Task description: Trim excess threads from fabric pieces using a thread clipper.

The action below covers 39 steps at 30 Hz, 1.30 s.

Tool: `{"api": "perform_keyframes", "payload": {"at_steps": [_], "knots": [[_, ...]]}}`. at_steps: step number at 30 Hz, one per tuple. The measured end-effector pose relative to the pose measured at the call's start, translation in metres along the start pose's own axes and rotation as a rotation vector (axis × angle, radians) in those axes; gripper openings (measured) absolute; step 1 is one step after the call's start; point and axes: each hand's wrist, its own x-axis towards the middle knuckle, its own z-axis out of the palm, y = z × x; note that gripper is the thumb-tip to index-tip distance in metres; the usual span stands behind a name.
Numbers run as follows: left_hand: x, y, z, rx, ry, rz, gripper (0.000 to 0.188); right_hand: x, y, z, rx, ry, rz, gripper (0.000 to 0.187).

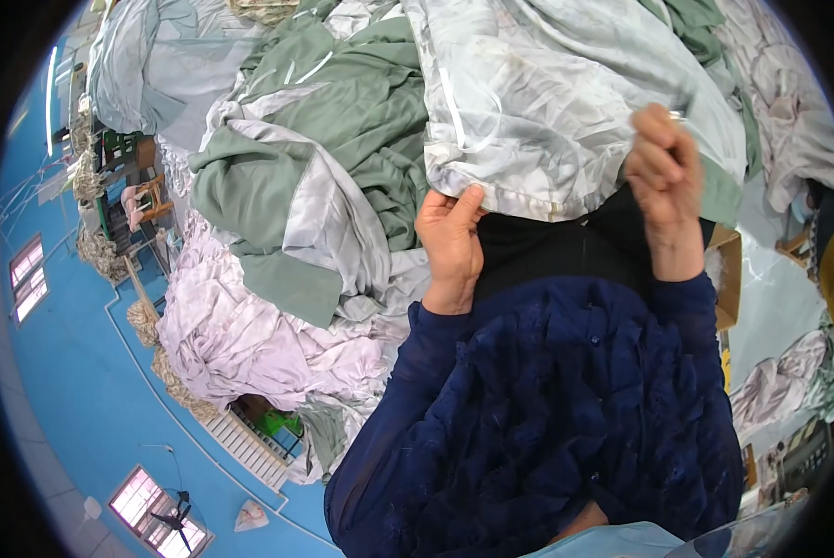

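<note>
A white fabric piece (547,102), with a seamed hem and a loop of white tape, spreads across my lap and away from me. Thumb and fingers of my left hand (451,237) pinch its near left corner at the hem. To the right, my right hand (666,177) is raised above the cloth's near right edge, its fingers curled together. A small, blurred, dark and shiny thing (680,110) shows at those fingertips; its kind cannot be made out. Under the hem lies black cloth (566,251) over my lap.
Green and white fabric (342,139) is heaped to my left, with a pale pink pile (249,325) nearer. Grey-white cloth (780,84) hangs at the far right. A cardboard box (728,270) stands by my right forearm. Several bundles of rags (100,251) line the blue wall.
</note>
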Motion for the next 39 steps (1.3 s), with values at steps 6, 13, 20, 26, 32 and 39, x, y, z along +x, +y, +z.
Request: {"api": "perform_keyframes", "payload": {"at_steps": [6, 13, 20, 26, 32, 39], "knots": [[0.006, -0.004, -0.005, -0.024, 0.009, -0.04, 0.016, -0.075, -0.096, 0.009, -0.173, -0.091, -0.389, 0.014], [0.007, -0.004, 0.001, -0.032, -0.021, -0.11, 0.021, -0.3, -0.259, -0.143, -0.661, 0.771, -0.641, 0.011], [-0.001, -0.006, 0.006, 0.295, -0.195, -0.073, 0.029, -0.473, -0.316, -0.195, -0.771, 1.66, -0.91, 0.022], [-0.004, -0.008, 0.017, 0.672, -0.216, -0.138, 0.012, -0.323, -0.224, -0.132, -1.269, 1.503, -0.777, 0.019], [-0.011, -0.013, 0.022, 0.243, -0.204, -0.283, 0.014, -0.102, -0.023, -0.012, -1.502, 0.655, -0.193, 0.023], [-0.016, -0.023, 0.029, 0.172, -0.224, -0.27, 0.017, -0.029, 0.047, -0.015, -1.611, 0.076, -0.006, 0.017]]}}
